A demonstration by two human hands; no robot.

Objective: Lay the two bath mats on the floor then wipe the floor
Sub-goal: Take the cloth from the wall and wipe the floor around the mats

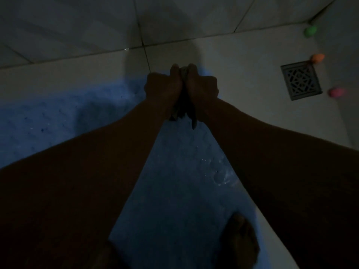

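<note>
The room is dim. A blue bath mat [64,117] lies flat on the pale tiled floor [242,78], stretching from the left edge down between my arms. My left hand [162,85] and my right hand [202,87] are pressed side by side above the mat's far edge, both shut on a dark cloth [183,111]. The cloth bunches between my palms and its ends hang down below my wrists. A bare foot [240,239] stands on the mat at the lower right. A second mat is not in view.
A square metal floor drain [300,80] sits at the right. Around it lie three small coloured objects: green [310,31], orange [317,58] and pink [337,92]. The tiled wall [77,26] rises just beyond the mat. Water drops glint on the mat [221,177].
</note>
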